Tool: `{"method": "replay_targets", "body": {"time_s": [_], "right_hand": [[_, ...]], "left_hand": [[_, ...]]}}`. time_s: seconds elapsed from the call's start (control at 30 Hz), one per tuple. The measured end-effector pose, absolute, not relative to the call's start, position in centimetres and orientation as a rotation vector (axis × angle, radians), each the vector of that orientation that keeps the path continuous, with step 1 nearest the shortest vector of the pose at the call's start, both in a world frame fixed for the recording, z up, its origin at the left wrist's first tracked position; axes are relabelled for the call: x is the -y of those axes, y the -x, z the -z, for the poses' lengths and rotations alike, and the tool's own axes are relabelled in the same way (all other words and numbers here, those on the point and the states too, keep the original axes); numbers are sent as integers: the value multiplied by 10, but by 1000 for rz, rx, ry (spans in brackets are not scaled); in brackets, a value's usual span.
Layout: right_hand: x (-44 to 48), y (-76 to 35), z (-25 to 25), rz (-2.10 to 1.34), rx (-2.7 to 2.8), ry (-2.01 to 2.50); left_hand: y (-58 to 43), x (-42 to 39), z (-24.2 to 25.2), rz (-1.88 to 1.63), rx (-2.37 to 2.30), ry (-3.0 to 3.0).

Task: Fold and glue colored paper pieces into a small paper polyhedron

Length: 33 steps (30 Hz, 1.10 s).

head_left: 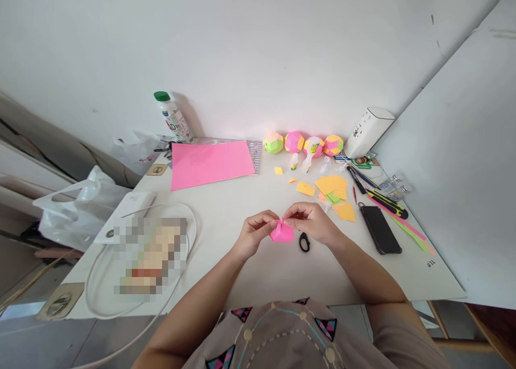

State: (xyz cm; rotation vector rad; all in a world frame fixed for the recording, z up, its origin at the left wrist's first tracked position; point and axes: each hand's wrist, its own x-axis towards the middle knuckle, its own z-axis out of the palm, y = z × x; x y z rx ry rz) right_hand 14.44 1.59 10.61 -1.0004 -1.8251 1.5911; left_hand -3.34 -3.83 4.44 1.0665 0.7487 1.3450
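Note:
A small folded pink paper piece (pixel 281 232) is held just above the white table (pixel 226 197), between both hands. My left hand (pixel 255 230) pinches its left side with curled fingers. My right hand (pixel 313 220) pinches its top right edge. Black scissors (pixel 304 242) lie on the table just under my right hand. A stack of pink paper sheets (pixel 209 163) lies further back on the table.
Several coloured paper balls (pixel 303 143) line the back wall, with glue bottles (pixel 308 159) before them. Yellow and green paper scraps (pixel 334 189), a black phone (pixel 380 229), cutters and pens lie right. A green-capped bottle (pixel 172 117), plastic bags (pixel 80 205) and a white cable (pixel 189 234) are left.

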Motion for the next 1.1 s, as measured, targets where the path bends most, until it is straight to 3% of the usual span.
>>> {"method": "replay_targets", "body": {"time_s": [0.6, 1.1], "right_hand": [[-22, -148, -105, -1953, 1814, 884], [-19, -144, -108, -1618, 1982, 729]], "left_hand": [[34, 39, -45, -1278, -670, -983], [34, 38, -47, -1257, -597, -877]]}}
